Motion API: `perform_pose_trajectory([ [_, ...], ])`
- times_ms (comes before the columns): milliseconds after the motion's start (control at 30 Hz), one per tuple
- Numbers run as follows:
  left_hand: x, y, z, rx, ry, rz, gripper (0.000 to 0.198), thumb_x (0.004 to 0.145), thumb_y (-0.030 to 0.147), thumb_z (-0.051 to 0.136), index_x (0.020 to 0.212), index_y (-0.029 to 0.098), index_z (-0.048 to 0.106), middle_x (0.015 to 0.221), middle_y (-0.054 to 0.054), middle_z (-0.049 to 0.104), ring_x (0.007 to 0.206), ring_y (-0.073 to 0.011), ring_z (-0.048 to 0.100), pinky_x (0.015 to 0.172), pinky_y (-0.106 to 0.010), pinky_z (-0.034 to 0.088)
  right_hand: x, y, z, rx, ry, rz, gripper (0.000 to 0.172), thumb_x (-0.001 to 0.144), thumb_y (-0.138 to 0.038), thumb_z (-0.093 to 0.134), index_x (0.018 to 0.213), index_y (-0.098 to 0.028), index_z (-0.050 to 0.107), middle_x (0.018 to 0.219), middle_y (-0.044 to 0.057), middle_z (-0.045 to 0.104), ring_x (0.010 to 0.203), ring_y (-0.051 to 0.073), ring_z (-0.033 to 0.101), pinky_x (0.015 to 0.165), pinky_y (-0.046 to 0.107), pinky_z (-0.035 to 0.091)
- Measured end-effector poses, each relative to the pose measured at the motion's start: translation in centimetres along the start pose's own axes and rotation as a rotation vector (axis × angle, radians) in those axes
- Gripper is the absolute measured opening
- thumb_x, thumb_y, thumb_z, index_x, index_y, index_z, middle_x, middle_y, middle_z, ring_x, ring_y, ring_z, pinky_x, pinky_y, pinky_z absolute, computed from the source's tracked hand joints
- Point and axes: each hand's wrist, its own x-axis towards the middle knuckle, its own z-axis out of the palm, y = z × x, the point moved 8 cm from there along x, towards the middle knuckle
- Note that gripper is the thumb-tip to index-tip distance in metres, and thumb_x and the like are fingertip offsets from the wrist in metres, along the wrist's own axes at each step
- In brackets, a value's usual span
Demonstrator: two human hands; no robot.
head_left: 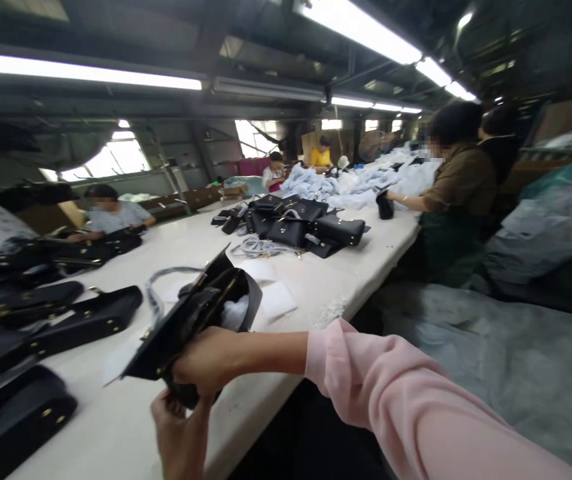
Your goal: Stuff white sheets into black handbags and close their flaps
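Observation:
A black handbag [193, 317] with gold hardware is held up over the near edge of the long white table [316, 293], tilted with its flap open and white stuffing paper showing inside. My right hand [209, 363], in a pink sleeve, is closed round the bag's lower side. My left hand [179, 430] comes up from below and pinches the bag's bottom corner.
More black handbags [41, 333] lie along the table's left side and in a pile [299, 223] further back. A coiled strap [261, 248] and white papers [276, 300] lie between. Other people sit at both sides; one in a brown top [459, 187] works at the right. Plastic-wrapped bundles [516, 353] fill the right.

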Motion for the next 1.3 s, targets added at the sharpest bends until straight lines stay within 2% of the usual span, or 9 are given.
perform_pose_trajectory([
  [200, -0.3, -2.1, -2.1, 0.053, 0.034, -0.087, 0.066, 0.063, 0.036, 0.073, 0.121, 0.02, 0.047, 0.103, -0.007, 0.067, 0.1, -0.0322, 0.064, 0.084, -0.042, 0.053, 1.3, -0.6, 7.6, 0.151, 0.26, 0.164, 0.018, 0.081, -0.032, 0.062, 0.089, -0.019, 0.071, 0.086, 0.007, 0.074, 0.077, 0.023, 0.068, 0.06, 0.028, 0.046],
  [333, 0.0, -2.1, -3.1, 0.019, 0.013, -0.124, 0.069, 0.057, 0.04, 0.081, 0.116, 0.017, 0.054, 0.11, -0.01, 0.068, 0.107, -0.0319, 0.063, 0.091, -0.043, 0.052, -2.0, 1.0, 5.7, 0.222, 0.527, 0.23, 0.015, 0.087, -0.026, 0.058, 0.09, -0.02, 0.071, 0.091, 0.005, 0.072, 0.089, 0.02, 0.064, 0.079, 0.03, 0.047],
  [467, 0.2, -2.1, -3.5, 0.009, 0.035, -0.172, 0.071, 0.056, 0.042, 0.084, 0.117, 0.016, 0.056, 0.114, -0.011, 0.068, 0.108, -0.0312, 0.063, 0.094, -0.045, 0.051, -5.2, 4.6, 3.8, 0.201, 0.564, 0.27, 0.022, 0.081, -0.032, 0.07, 0.098, -0.018, 0.07, 0.105, 0.008, 0.068, 0.104, 0.023, 0.057, 0.092, 0.033, 0.045],
  [600, 0.1, -2.2, -3.3, -0.034, 0.016, -0.142, 0.068, 0.06, 0.04, 0.083, 0.117, 0.017, 0.055, 0.113, -0.011, 0.068, 0.108, -0.03, 0.063, 0.094, -0.044, 0.051, -5.8, 6.6, 4.7, 0.153, 0.486, 0.222, 0.058, 0.072, -0.025, 0.078, 0.126, -0.016, 0.058, 0.124, 0.012, 0.059, 0.115, 0.025, 0.053, 0.097, 0.035, 0.044],
  [767, -0.3, -2.1, -2.8, 0.041, -0.012, -0.108, 0.064, 0.06, 0.041, 0.082, 0.113, 0.017, 0.056, 0.106, -0.008, 0.069, 0.103, -0.0296, 0.063, 0.09, -0.042, 0.052, -4.9, 8.4, 8.3, 0.057, 0.205, 0.238, 0.033, 0.065, -0.038, 0.083, 0.085, -0.013, 0.073, 0.094, 0.013, 0.07, 0.098, 0.031, 0.061, 0.085, 0.039, 0.047],
  [967, 0.5, -0.6, -2.9, 0.01, 0.039, 0.022, 0.082, 0.057, 0.047, 0.082, 0.126, 0.02, 0.048, 0.115, -0.008, 0.064, 0.111, -0.0308, 0.059, 0.096, -0.045, 0.047, -6.4, 7.7, 8.9, 0.1, 0.238, 0.259, 0.036, 0.073, -0.044, 0.076, 0.089, -0.013, 0.073, 0.097, 0.014, 0.071, 0.091, 0.028, 0.064, 0.076, 0.033, 0.048],
  [1100, 2.2, -0.8, -3.8, -0.094, 0.083, -0.055, 0.081, 0.054, 0.047, 0.085, 0.121, 0.019, 0.051, 0.109, -0.009, 0.065, 0.104, -0.03, 0.062, 0.092, -0.046, 0.05, -6.8, 5.1, 7.8, 0.222, 0.375, 0.282, 0.023, 0.077, -0.036, 0.075, 0.078, -0.014, 0.07, 0.083, 0.008, 0.068, 0.086, 0.023, 0.063, 0.078, 0.03, 0.048],
  [1167, 3.0, -1.3, -4.1, -0.171, 0.08, -0.133, 0.083, 0.055, 0.043, 0.085, 0.126, 0.022, 0.047, 0.108, -0.009, 0.066, 0.1, -0.0275, 0.064, 0.088, -0.043, 0.052, -7.1, 4.4, 6.6, 0.341, 0.512, 0.285, 0.016, 0.08, -0.027, 0.072, 0.089, -0.014, 0.068, 0.091, 0.006, 0.065, 0.087, 0.019, 0.062, 0.08, 0.028, 0.049],
  [1300, 3.9, -0.9, -4.5, -0.158, 0.07, -0.117, 0.093, 0.059, 0.038, 0.084, 0.138, 0.027, 0.035, 0.113, -0.009, 0.063, 0.105, -0.0254, 0.062, 0.091, -0.042, 0.051, -7.2, 4.6, 5.7, 0.484, 0.58, 0.233, 0.045, 0.079, -0.015, 0.072, 0.122, -0.017, 0.059, 0.109, 0.006, 0.059, 0.094, 0.017, 0.061, 0.086, 0.028, 0.049],
])
